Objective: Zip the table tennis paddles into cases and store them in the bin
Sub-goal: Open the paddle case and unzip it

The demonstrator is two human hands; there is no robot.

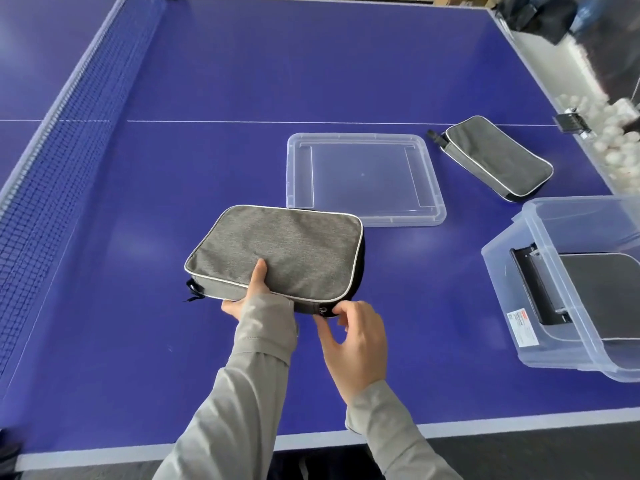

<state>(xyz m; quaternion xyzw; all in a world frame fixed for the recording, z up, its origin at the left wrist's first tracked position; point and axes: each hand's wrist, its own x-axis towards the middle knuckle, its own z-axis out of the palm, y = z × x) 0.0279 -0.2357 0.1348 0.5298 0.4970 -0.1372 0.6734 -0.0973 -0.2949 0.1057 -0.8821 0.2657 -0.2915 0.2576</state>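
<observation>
A grey paddle case point(287, 247) with white piping lies on the blue table in front of me. My left hand point(247, 292) grips its near edge, thumb on top and fingers underneath. My right hand point(349, 327) sits at the case's near right corner, with thumb and forefinger at the zipper's end by a small ring point(322, 310). A second grey case point(498, 157) lies further right. The clear bin point(540, 271) stands at the right edge with another dark case point(602, 292) inside.
The bin's clear lid point(363, 178) lies flat beyond the near case. The net point(65, 133) runs along the left. A container of white balls point(609, 133) stands past the table's right edge. The table's front edge point(311, 441) is close to me.
</observation>
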